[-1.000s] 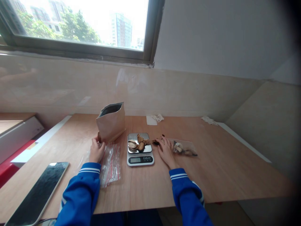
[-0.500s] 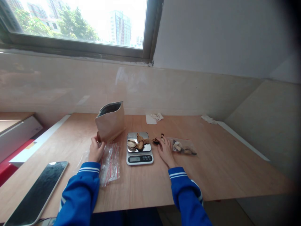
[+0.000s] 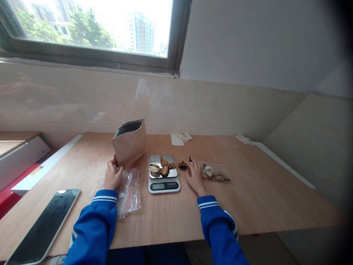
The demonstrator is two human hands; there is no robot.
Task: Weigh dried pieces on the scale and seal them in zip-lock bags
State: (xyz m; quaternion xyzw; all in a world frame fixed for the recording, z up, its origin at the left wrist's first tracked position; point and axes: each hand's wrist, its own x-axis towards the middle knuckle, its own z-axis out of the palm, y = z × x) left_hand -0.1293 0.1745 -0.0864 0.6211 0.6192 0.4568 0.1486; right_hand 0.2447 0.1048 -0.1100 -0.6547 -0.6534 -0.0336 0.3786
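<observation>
Beside the foot of the upright brown paper pouch (image 3: 129, 143), my left hand (image 3: 113, 176) is closed in a pinch on a small brown dried piece (image 3: 116, 159). Clear zip bags (image 3: 129, 191) lie under and beside that hand. A small kitchen scale (image 3: 164, 186) stands between my hands. Several dried brown slices (image 3: 164, 170) rest on its metal plate; the display digits are too blurred to read. My right hand (image 3: 195, 177) rests on the table right of the scale, fingers apart over dark dried pieces (image 3: 182, 165). Its fingertips partly hide those pieces.
A clear zip bag with dried pieces (image 3: 216, 173) lies just right of my right hand. A large phone or tablet (image 3: 44, 224) lies at the table's left front. Crumpled white paper (image 3: 184, 137) sits near the wall, another scrap (image 3: 245, 140) at the back right.
Almost nothing differs. My right hand's fingers have shifted very slightly over the dark pieces; the left hand, pouch and scale have stayed put.
</observation>
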